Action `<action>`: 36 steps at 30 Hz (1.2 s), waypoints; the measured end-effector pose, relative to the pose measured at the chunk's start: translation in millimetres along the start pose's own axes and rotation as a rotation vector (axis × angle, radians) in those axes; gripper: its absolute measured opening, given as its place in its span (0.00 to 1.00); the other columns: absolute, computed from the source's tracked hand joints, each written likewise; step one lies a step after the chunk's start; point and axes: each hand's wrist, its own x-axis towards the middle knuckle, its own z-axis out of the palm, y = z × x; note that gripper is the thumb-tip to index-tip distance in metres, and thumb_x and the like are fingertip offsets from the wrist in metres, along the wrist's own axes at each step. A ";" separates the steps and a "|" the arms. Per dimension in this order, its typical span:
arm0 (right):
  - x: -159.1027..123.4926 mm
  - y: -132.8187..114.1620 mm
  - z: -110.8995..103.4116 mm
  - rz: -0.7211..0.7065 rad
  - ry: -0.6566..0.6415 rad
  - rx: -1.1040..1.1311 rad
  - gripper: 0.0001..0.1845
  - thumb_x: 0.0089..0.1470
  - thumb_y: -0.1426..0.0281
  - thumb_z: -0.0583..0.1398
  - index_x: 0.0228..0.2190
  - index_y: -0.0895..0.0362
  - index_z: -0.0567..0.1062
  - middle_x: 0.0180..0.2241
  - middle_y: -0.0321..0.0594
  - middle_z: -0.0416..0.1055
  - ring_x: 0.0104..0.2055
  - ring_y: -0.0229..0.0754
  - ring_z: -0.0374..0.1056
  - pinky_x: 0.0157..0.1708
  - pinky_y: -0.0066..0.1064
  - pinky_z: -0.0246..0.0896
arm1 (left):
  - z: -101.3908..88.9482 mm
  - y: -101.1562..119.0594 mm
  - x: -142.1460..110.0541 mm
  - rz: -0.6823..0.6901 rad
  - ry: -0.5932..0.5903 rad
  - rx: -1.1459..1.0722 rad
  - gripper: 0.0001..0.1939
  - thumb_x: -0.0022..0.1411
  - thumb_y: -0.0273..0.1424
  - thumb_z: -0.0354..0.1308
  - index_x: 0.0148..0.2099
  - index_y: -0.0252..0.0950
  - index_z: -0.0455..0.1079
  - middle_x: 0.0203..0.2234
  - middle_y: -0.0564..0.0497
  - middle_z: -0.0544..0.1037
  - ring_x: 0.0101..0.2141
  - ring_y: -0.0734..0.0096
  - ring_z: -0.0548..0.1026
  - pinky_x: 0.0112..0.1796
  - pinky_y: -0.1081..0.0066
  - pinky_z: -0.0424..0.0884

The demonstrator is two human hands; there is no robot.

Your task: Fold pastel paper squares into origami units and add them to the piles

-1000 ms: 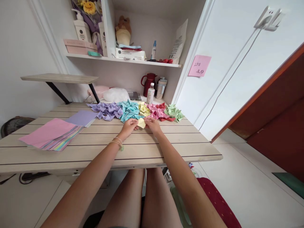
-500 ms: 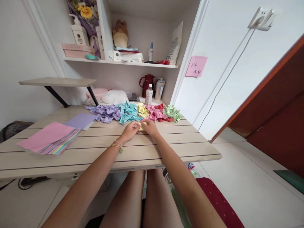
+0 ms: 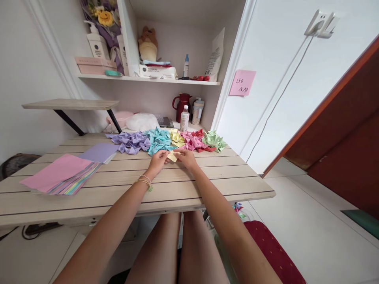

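A small piece of folded yellow paper (image 3: 172,156) is held between my two hands, low over the table. My left hand (image 3: 158,161) pinches its left side, fingers closed. On the right side, my right hand (image 3: 187,157) grips the paper with thumb and fingers. Just beyond my hands lies a row of folded paper pieces in colour groups: purple ones (image 3: 130,141), blue ones (image 3: 158,139), yellow ones (image 3: 177,137), pink ones (image 3: 192,140) and green ones (image 3: 214,140), with some red among the pink.
On the left of the slatted table (image 3: 118,197) lie a fanned stack of coloured paper (image 3: 60,169) and a purple sheet pile (image 3: 99,152). Behind the row stand a bottle (image 3: 184,119), a red jug (image 3: 182,107) and a tumbler (image 3: 197,111). A small raised shelf (image 3: 71,104) is at the left.
My left hand has shifted slightly left, away from the right hand. More of the yellow paper shows between them, at a changed angle. The view has moved slightly.
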 end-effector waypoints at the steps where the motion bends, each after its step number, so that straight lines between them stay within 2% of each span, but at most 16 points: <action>1: -0.2 0.0 0.2 0.002 -0.011 0.015 0.19 0.43 0.67 0.65 0.39 0.61 0.77 0.22 0.34 0.70 0.25 0.35 0.65 0.29 0.27 0.65 | -0.5 -0.7 0.2 -0.003 0.006 -0.013 0.18 0.52 0.45 0.61 0.36 0.33 0.72 0.22 0.51 0.76 0.24 0.73 0.73 0.26 0.74 0.67; 4: -0.7 0.3 0.1 0.006 -0.014 0.016 0.22 0.39 0.67 0.68 0.39 0.62 0.77 0.20 0.32 0.68 0.24 0.34 0.65 0.30 0.28 0.66 | -1.4 -2.2 -0.2 -0.015 -0.006 -0.049 0.19 0.50 0.42 0.64 0.37 0.32 0.72 0.25 0.49 0.78 0.26 0.72 0.74 0.28 0.73 0.69; 7: -0.3 1.3 -0.5 0.011 0.008 0.023 0.21 0.40 0.68 0.67 0.39 0.62 0.77 0.22 0.33 0.70 0.26 0.35 0.67 0.31 0.28 0.67 | -1.9 -2.4 -0.5 -0.027 -0.029 -0.083 0.19 0.48 0.39 0.66 0.39 0.32 0.72 0.28 0.48 0.79 0.27 0.72 0.75 0.30 0.73 0.70; 12: 0.1 2.4 -1.8 -0.002 0.032 -0.042 0.17 0.44 0.68 0.63 0.38 0.61 0.78 0.25 0.36 0.73 0.27 0.36 0.67 0.30 0.28 0.66 | -2.8 -0.8 -0.2 -0.048 -0.046 -0.074 0.17 0.49 0.39 0.66 0.38 0.32 0.72 0.26 0.49 0.78 0.25 0.74 0.74 0.31 0.72 0.70; 18: -1.5 -0.3 -2.9 -0.105 0.074 -0.289 0.20 0.46 0.67 0.59 0.42 0.61 0.77 0.18 0.30 0.65 0.22 0.34 0.60 0.26 0.27 0.59 | -2.4 -0.3 -3.0 -0.008 -0.094 0.006 0.17 0.50 0.39 0.65 0.39 0.33 0.72 0.24 0.50 0.77 0.25 0.71 0.75 0.31 0.71 0.70; 24: -1.5 1.4 -1.6 -0.146 0.086 -0.381 0.20 0.48 0.64 0.58 0.42 0.61 0.76 0.18 0.29 0.61 0.22 0.35 0.59 0.26 0.27 0.58 | -2.4 -3.9 -1.9 0.037 -0.123 0.045 0.18 0.50 0.38 0.65 0.41 0.32 0.73 0.23 0.50 0.77 0.26 0.71 0.75 0.30 0.71 0.70; 30: -2.4 1.1 -2.1 -0.172 0.076 -0.506 0.17 0.51 0.62 0.58 0.37 0.60 0.77 0.20 0.33 0.67 0.23 0.36 0.61 0.26 0.27 0.56 | -4.3 -6.7 -0.7 0.071 -0.077 0.128 0.15 0.52 0.36 0.62 0.39 0.32 0.74 0.27 0.47 0.79 0.26 0.70 0.75 0.31 0.70 0.71; 36: -5.0 -2.5 -0.4 -0.193 0.030 -0.579 0.15 0.52 0.62 0.59 0.36 0.60 0.77 0.20 0.35 0.70 0.24 0.36 0.64 0.28 0.27 0.57 | -5.1 -6.3 0.6 0.109 0.006 0.168 0.11 0.52 0.37 0.61 0.32 0.34 0.72 0.23 0.50 0.77 0.24 0.71 0.74 0.28 0.71 0.70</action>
